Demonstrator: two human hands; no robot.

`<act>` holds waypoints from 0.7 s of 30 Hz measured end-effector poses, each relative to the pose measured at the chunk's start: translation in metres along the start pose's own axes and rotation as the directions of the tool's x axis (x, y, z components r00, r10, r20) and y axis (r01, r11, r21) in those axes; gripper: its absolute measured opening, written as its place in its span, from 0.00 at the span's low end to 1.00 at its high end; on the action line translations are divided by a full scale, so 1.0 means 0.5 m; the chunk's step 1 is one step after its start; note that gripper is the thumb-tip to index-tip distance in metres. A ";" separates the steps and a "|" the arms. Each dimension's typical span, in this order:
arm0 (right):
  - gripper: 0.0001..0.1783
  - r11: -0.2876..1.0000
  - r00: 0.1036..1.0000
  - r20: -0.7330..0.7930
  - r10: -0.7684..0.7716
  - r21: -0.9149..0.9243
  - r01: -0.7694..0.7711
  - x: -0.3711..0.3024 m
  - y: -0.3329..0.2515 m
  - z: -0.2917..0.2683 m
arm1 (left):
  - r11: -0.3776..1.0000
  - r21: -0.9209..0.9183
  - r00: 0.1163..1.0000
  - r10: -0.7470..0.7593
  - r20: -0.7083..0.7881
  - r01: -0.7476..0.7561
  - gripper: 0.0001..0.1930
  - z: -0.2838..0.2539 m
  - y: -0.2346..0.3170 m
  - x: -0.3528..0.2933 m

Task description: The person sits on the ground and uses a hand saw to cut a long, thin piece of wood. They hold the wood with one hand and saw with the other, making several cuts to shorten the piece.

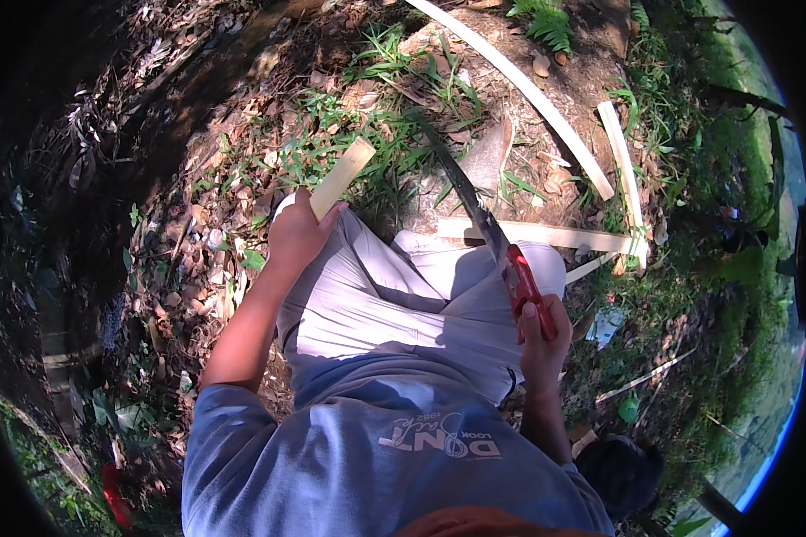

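My left hand (pixel 304 231) is closed around a short pale wooden slat (pixel 343 179), which sticks up and to the right above my left knee. My right hand (pixel 544 340) grips the red handle of a hand saw (pixel 464 190). Its long, dark, slightly curved blade points away from me and a little left, over my right leg. The blade crosses in front of another pale wooden strip (pixel 591 239) lying beyond my right knee. Slat and saw are apart from each other.
A long pale strip (pixel 528 88) lies on the ground ahead, with a shorter one (pixel 621 161) to its right. Leaves and grass cover much of the ground. A red object (pixel 115 495) lies far left; something dark (pixel 620 473) is near my right elbow.
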State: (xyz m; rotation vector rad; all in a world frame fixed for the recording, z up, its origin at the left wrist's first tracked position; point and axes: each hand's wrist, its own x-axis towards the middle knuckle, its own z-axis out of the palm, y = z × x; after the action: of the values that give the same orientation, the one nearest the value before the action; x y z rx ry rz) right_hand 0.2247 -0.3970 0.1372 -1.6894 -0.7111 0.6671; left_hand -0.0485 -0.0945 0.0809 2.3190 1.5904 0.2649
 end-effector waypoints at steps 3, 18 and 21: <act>0.16 0.994 0.994 -0.012 -0.108 0.010 0.108 0.020 -0.005 0.017 | 0.991 -0.124 0.998 0.046 -0.032 -0.050 0.27 -0.019 -0.009 -0.024; 0.19 0.766 0.993 0.114 0.001 0.638 -0.074 0.073 -0.088 0.141 | 0.523 -0.844 0.849 0.388 0.359 0.119 0.17 -0.057 -0.038 0.031; 0.18 0.794 0.993 0.111 -0.028 0.606 -0.045 0.063 -0.077 0.134 | 0.809 -0.586 0.894 0.298 0.333 -0.051 0.19 -0.064 0.018 0.014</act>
State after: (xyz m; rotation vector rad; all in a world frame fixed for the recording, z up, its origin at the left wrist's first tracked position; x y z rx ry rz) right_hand 0.1911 -0.3234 0.1586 -1.0589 -0.4893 0.8943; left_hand -0.0488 -0.0861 0.1139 1.8857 0.9192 0.2294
